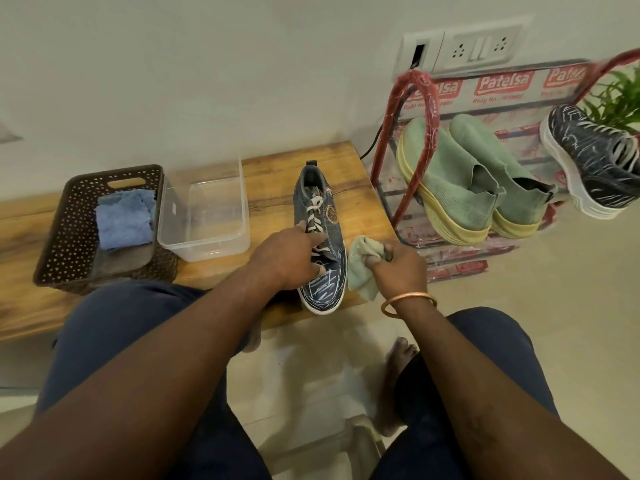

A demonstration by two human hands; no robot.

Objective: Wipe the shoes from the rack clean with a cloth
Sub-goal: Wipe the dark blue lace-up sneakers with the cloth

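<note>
My left hand (pixel 291 259) resting on the denim sneaker (pixel 323 216) on the surface (pixel 273 181), forefinger straight over laces, my right hand (pixel 400 268) clutching a green cloth (pixel 360 271), rack (pixel 431 112) wrapping reading "Patelsa".

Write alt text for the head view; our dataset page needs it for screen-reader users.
A seated person's left hand rests on a dark denim sneaker standing on a wooden bench, while the right hand grips a pale green cloth beside it. More shoes sit on a red rack to the right.
</note>
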